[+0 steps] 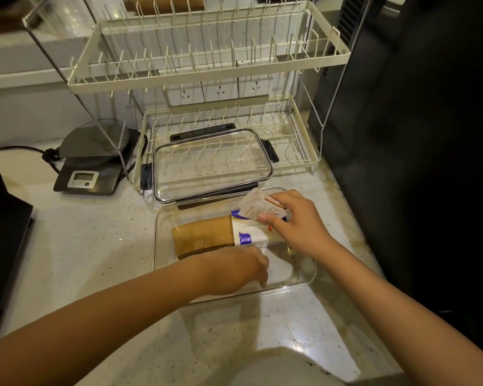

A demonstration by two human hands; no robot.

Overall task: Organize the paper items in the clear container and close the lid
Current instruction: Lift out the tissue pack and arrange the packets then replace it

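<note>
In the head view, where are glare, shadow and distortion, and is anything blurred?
Head view: glare on the clear container near the left hand, which looks slightly motion-blurred; the right hand holds a sharp packet; the right edge is deep shadow; the wide lens bends the dish rack lines.

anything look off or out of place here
Mostly the lid: it's off the clear container, propped at a tilt against the lower dish rack. The right hand holds a few small paper slips above the container. Inside, the brown envelopes lie slightly askew. Nothing looks spilled or damaged.
</note>
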